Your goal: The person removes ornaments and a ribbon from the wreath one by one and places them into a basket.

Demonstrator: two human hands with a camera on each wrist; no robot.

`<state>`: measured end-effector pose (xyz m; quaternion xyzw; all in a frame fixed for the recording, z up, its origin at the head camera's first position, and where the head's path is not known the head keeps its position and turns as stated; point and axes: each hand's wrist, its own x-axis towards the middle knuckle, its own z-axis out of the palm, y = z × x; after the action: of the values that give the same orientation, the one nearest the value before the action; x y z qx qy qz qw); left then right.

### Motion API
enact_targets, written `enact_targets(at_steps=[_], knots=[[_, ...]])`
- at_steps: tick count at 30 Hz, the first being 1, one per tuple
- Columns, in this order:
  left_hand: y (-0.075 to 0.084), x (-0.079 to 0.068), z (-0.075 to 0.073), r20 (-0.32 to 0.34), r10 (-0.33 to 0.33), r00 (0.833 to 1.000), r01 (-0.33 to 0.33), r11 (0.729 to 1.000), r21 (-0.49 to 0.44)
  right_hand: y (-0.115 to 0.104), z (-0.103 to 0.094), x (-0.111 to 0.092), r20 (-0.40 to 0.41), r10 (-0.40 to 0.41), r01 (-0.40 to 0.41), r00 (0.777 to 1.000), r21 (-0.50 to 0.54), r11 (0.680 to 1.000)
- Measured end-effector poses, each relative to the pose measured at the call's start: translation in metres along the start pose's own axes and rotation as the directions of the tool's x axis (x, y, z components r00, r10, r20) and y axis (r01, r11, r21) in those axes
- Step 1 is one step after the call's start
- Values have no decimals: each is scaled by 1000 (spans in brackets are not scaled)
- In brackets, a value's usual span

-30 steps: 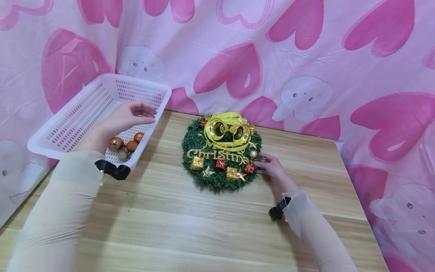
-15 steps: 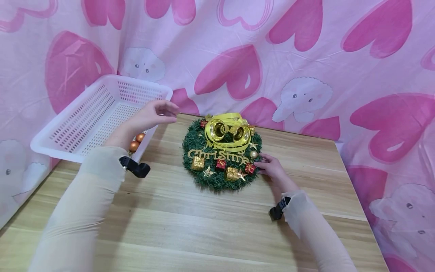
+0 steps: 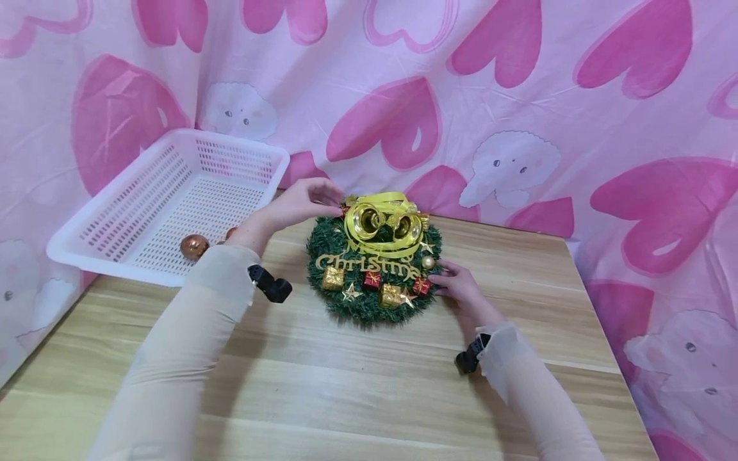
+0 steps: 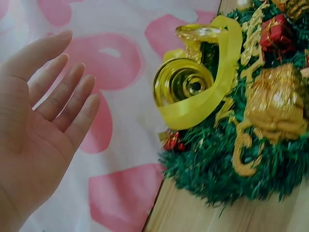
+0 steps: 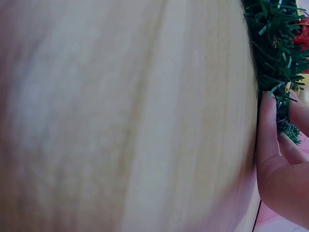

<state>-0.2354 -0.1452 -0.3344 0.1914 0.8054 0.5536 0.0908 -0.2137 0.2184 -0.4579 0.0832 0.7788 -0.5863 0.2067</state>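
A green Christmas wreath [image 3: 375, 312] lies flat on the table, with gold lettering, small red and gold gift boxes, stars and two gold bells [image 3: 368, 221] with a yellow ribbon loop. My left hand [image 3: 302, 203] is at the wreath's upper left edge; the left wrist view shows this hand [image 4: 53, 106] with fingers extended, holding nothing and apart from the wreath. My right hand [image 3: 461, 286] holds the wreath's right edge. Close up in the right wrist view, green tinsel [image 5: 280, 58] sits between the fingers of that hand [image 5: 285, 179].
A white perforated basket [image 3: 115, 198] stands at the back left. In it lie a copper-coloured bauble [image 3: 194, 246] and another mostly hidden behind the left forearm. A pink heart-patterned cloth [image 3: 380, 121] hangs behind the wooden table [image 3: 346, 397].
My left hand has moved right, from above the basket to the wreath's upper left side. The right hand and the wreath have stayed in place.
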Motion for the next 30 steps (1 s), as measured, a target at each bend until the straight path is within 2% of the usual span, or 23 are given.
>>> enact_targets(at_steps=[10,19,30], knots=[[-5,20,25,60,-28,998,29,999,-16,0,0,0,-6,2,-2,1000,2,1000],[0,42,55,132,5,991,-3,1000,-12,0,-4,1,-8,-2,2,1000,-12,1000],[2,55,88,192,-2,981,18,996,-82,3,-1,5,-17,0,0,1000,-15,1000]])
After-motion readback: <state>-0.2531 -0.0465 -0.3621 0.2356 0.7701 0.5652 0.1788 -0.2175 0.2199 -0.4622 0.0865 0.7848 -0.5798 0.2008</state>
